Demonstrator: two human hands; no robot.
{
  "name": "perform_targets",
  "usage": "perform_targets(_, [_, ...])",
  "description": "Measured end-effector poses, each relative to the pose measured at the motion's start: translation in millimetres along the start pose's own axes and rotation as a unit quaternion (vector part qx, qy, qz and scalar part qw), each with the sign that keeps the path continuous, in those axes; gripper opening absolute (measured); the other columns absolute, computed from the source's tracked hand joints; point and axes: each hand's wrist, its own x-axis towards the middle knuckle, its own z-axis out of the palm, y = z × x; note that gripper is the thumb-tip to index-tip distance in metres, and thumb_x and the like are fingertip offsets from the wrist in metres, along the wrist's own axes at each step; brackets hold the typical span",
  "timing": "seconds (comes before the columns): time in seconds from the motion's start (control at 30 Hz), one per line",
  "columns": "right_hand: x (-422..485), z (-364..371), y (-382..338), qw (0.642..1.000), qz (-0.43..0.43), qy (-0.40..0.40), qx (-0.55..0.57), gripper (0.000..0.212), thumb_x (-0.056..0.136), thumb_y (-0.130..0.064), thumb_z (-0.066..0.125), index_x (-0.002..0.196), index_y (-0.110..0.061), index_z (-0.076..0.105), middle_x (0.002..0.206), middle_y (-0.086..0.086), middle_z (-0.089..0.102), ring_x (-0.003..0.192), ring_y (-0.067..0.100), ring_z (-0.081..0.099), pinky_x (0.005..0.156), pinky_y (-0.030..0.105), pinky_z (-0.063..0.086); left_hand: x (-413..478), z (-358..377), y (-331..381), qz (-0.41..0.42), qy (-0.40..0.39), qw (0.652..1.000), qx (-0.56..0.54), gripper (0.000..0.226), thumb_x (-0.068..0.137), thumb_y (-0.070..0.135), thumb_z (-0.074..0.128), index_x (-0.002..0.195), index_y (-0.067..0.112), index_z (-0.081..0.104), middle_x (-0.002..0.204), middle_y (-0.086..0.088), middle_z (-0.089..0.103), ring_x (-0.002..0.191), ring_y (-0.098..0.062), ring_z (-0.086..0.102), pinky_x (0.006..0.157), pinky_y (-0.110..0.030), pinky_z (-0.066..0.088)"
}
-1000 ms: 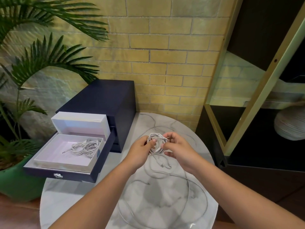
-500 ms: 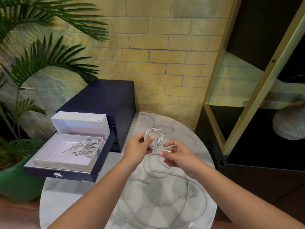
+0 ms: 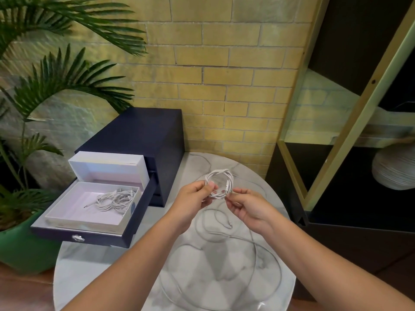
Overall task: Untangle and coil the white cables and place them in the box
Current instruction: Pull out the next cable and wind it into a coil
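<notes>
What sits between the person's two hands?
A white cable coil, held by the left hand and pinched by the right hand, in the head view.

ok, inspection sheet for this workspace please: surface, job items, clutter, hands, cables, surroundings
Surface: round marble table, with a navy cabinet at its far left.
Job's things: white box sits open in the cabinet's pulled-out drawer, with coiled cables already inside.
Clutter: nothing seen.
Grippers: left hand pinches the coil, held above the table; right hand pinches the coil's end.
Cables: loose cables lie in wide loops on the table, not yet coiled.
Surroundings: brick wall, palm in a green pot, shelf unit with a ribbed vase.
</notes>
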Motion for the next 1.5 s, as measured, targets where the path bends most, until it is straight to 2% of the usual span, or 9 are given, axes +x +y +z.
perform_targets(0.17, [-6.2,0.6,1.3,0.998,-0.007,-0.059,-0.021,0.034,0.089,0.019,0.038,0.107,0.004,0.062,0.101,0.017,0.069,0.095,0.021,0.065,0.089,0.025,0.052,0.8,2.8,1.0,0.050,-0.005,0.989,0.136,0.024,0.094,0.026,0.060,0.081,0.010,0.073,0.074,0.001,0.067,0.069,-0.006,0.058,0.073,-0.024,0.048])
perform_targets(0.27, [-8.9,1.8,0.2,0.996,-0.001,-0.084,0.027,0.040,0.087,0.017,0.032,0.108,0.003,0.064,0.105,0.019,0.067,0.100,0.025,0.061,0.095,0.031,0.049,0.6,2.7,-2.6,0.061,0.028,0.985,0.157,0.026,0.092,0.027,0.063,0.070,0.016,0.069,0.060,0.012,0.062,0.061,-0.001,0.059,0.066,-0.017,0.047])
perform_targets(0.37, [-11.6,-1.6,-3.7,0.992,0.027,-0.112,0.051,0.035,0.089,0.004,0.035,0.108,0.000,0.065,0.108,0.017,0.066,0.102,0.025,0.060,0.101,0.036,0.046,0.9,1.5,-6.2,0.056,0.061,0.984,0.159,0.026,0.091,0.029,0.064,0.081,0.007,0.072,0.066,0.007,0.066,0.061,0.000,0.062,0.064,-0.019,0.047])
perform_targets(0.57, [-10.8,0.2,-1.1,0.995,-0.032,-0.091,0.008,0.041,0.088,0.006,0.057,0.125,-0.009,0.052,0.107,0.015,0.071,0.092,0.022,0.069,0.091,0.034,0.052,-1.6,2.4,-5.2,0.053,0.071,0.982,0.168,0.027,0.091,0.027,0.064,0.085,0.001,0.071,0.061,0.005,0.063,0.053,0.001,0.057,0.060,-0.019,0.045])
perform_targets(0.7, [-11.0,0.8,0.4,0.995,-0.037,-0.087,0.015,0.045,0.088,0.005,0.059,0.129,-0.010,0.050,0.107,0.016,0.070,0.093,0.023,0.067,0.096,0.035,0.050,-2.1,1.1,-6.5,0.019,0.044,0.992,0.118,0.030,0.092,0.025,0.063,0.092,-0.004,0.068,0.074,-0.003,0.069,0.066,-0.009,0.064,0.073,-0.028,0.056])
perform_targets(0.93, [-12.2,-2.3,4.2,0.995,-0.039,-0.090,-0.023,0.047,0.087,0.014,0.055,0.129,-0.008,0.050,0.101,0.015,0.068,0.092,0.020,0.066,0.088,0.027,0.055,-6.3,-2.6,-6.5,-0.027,0.048,0.998,0.000,0.021,0.092,0.021,0.064,0.089,0.000,0.064,0.076,-0.004,0.070,0.070,-0.010,0.070,0.075,-0.026,0.059])
perform_targets(1.13, [-10.2,-7.1,2.8,0.991,-0.087,-0.025,-0.094,0.045,0.085,0.014,0.059,0.124,-0.008,0.051,0.087,0.011,0.064,0.080,0.019,0.065,0.076,0.026,0.058,-4.7,-7.5,-1.4,-0.090,0.009,0.995,0.035,0.018,0.093,0.031,0.061,0.085,0.016,0.057,0.080,0.005,0.065,0.076,-0.009,0.064,0.071,-0.022,0.050])
perform_targets(1.33, [-15.0,-8.3,5.1,0.975,-0.125,-0.007,-0.186,0.035,0.082,0.007,0.066,0.111,-0.011,0.058,0.091,0.009,0.065,0.067,0.009,0.060,0.063,0.021,0.051,-3.0,-9.3,-5.6,-0.100,0.010,0.994,-0.035,0.011,0.096,0.016,0.058,0.089,0.007,0.059,0.085,-0.008,0.062,0.073,-0.011,0.064,0.063,-0.016,0.053])
perform_targets(1.5, [-17.4,-6.6,6.0,0.976,-0.126,-0.038,-0.175,0.032,0.083,0.006,0.067,0.107,-0.012,0.056,0.097,0.007,0.070,0.074,0.012,0.061,0.063,0.021,0.048,-2.9,-3.3,-2.3,-0.090,0.050,0.988,-0.117,0.016,0.098,0.013,0.054,0.087,0.003,0.058,0.077,-0.008,0.061,0.070,-0.012,0.061,0.063,-0.015,0.055])
